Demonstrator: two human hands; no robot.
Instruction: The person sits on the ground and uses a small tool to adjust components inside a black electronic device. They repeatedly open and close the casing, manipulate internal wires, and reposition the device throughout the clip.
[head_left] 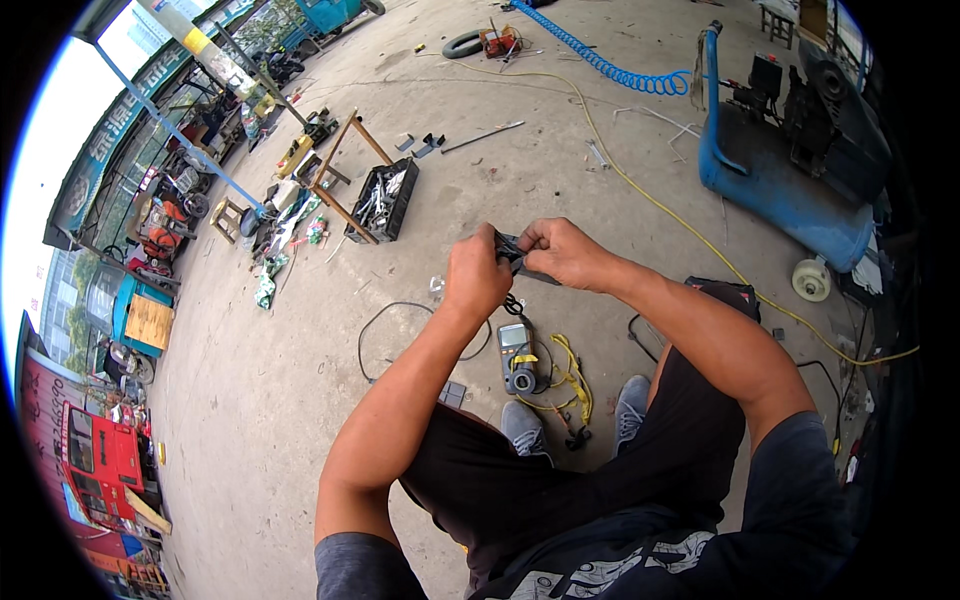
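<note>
In front of my knees, my left hand [477, 270] and my right hand [568, 256] are close together, fingers bent and closed round a small dark part [512, 250]. Its exact kind is largely hidden by my fingers. A black cable [513, 304] hangs below it. On the concrete beneath lies a grey and black multimeter [513, 338] with a screen and a round dial. Beside the meter is a tangle of yellow wiring [582, 385] with dark connectors. A black wire loop [362, 335] curves over the floor at left.
A black crate of tools [402, 207] stands ahead, by a wooden frame [335, 160]. A blue compressor tank [780, 200] occupies the right, with a coiled blue hose [640, 80] beyond. A yellow hose [640, 187] crosses the floor. Small grey shoes [525, 430] are at my feet.
</note>
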